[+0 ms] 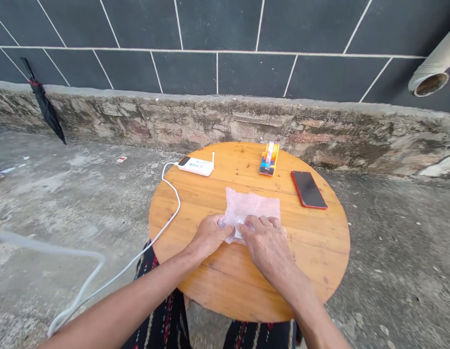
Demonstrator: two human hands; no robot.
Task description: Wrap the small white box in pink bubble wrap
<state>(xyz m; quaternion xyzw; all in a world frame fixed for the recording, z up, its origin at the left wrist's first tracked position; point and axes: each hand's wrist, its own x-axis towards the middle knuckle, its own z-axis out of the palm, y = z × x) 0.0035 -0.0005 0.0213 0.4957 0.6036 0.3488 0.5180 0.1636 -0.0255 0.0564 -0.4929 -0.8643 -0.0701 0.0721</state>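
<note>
- Steadying the bubble wrap with both hands looks like the step now; it lies on the wooden table, near the middle, with its far part spread out and its near edge under the 2 hands.
- The left hand grips the sheet's near left corner: thumb on top, the other fingers mostly hidden. A firm but light hold should do here, since a hard tug would likely skew so flimsy a sheet.
- The right hand bends its fingers over the near right part, thumb close to the left thumb. Whether it pinches the sheet or only presses it is not clear.
- Between the 2 thumbs sits a small pale patch; whether it is a separate object or bunched wrap is hard to make out. I would press gently there until that is plain.
- Good form would be to work both thumbs evenly, smoothing outward from the patch, so that the near edge lies straight and the layers meet without puckers.
- Bare wood surrounds the wrap, so there is room to square it up. The tape dispenser and the phone stand well apart from it.
- The white cable runs down the table's left side, near the left forearm; a wide elbow swing might snag it.
</note>
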